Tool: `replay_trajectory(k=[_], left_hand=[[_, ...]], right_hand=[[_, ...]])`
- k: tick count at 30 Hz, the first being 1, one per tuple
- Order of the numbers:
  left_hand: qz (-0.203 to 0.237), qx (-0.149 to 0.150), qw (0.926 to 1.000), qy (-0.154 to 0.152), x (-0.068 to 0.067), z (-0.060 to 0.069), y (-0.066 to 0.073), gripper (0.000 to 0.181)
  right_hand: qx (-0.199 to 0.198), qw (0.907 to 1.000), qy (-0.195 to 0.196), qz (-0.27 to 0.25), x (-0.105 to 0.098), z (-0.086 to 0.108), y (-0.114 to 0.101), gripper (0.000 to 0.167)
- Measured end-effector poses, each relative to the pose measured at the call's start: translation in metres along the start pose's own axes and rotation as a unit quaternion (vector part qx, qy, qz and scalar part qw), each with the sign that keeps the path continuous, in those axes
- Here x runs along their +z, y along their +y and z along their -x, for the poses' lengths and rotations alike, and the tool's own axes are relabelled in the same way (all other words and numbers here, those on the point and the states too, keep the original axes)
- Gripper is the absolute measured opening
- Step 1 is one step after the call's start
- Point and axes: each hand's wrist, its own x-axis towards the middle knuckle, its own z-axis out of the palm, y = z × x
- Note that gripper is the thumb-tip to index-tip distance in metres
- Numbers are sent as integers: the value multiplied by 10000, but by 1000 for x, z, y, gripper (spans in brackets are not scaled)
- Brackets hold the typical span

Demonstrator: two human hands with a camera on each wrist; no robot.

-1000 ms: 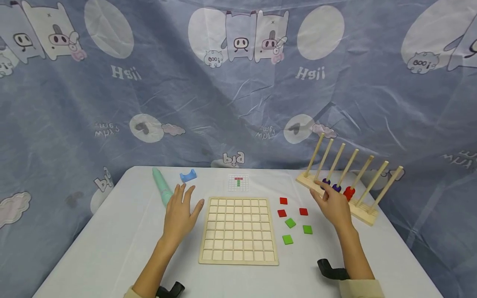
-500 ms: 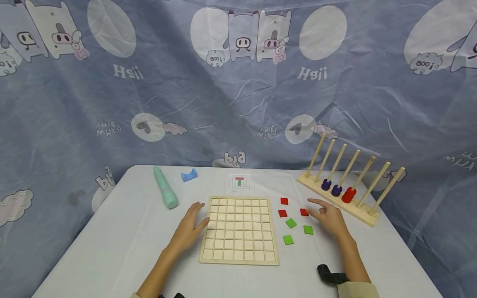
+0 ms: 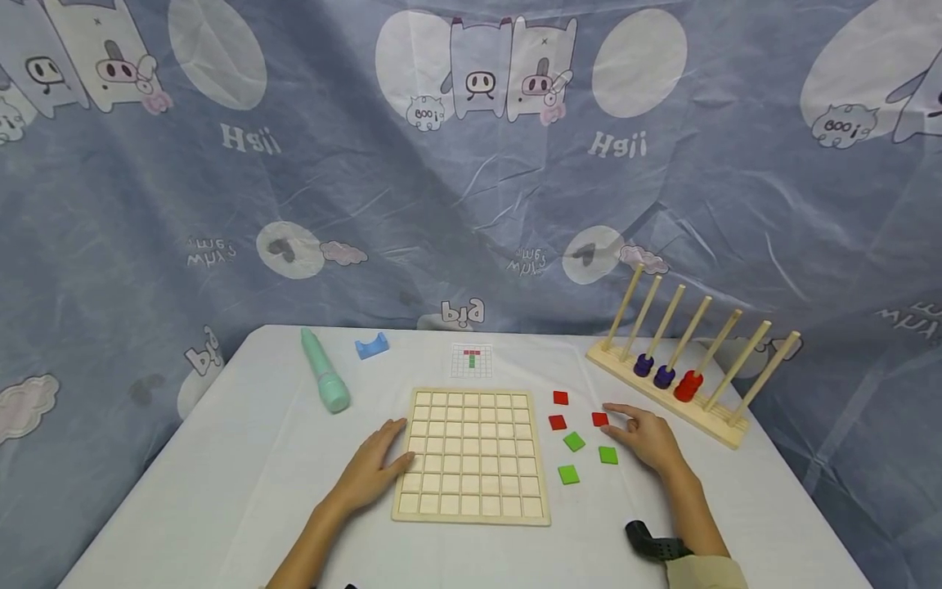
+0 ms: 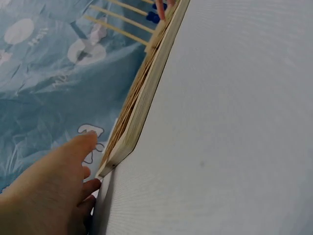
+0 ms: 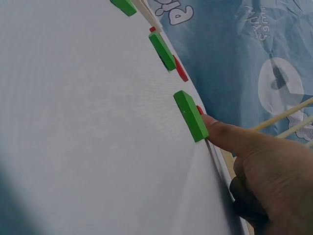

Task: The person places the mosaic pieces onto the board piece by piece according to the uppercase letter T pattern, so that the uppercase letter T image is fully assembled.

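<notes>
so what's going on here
A person's right hand has thumb and forefinger at the rightmost red tile; whether it is pinched, I cannot tell. The left hand rests at the left edge of the wooden grid board. Two more red tiles and three green tiles lie right of the board, which holds none.

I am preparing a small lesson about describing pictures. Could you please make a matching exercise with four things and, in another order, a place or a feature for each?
Things
1. left hand
2. peg stand
3. right hand
4. small card

Places and features
A. closest to a red tile
B. printed with a red and green T shape
C. at the left edge of the grid board
D. bears purple beads and red beads

Right pairs: 1-C, 2-D, 3-A, 4-B
</notes>
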Motion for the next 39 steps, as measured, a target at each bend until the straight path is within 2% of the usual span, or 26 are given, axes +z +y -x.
replay_trajectory(k=[7, 16, 31, 39], left_hand=[[-298, 170, 9993, 163, 2, 1, 0, 64], [-569, 497, 9970, 184, 4, 1, -3, 60], [-590, 524, 9966, 249, 5, 1, -3, 59], [-634, 480, 9967, 173, 4, 0, -3, 59]], right_hand=[[-6, 10000, 16, 96, 2, 0, 1, 45], [-68, 9998, 114, 176, 3, 1, 1, 40], [10, 9997, 79, 250, 4, 2, 1, 40], [-82, 9995, 298, 8, 7, 1, -6, 38]])
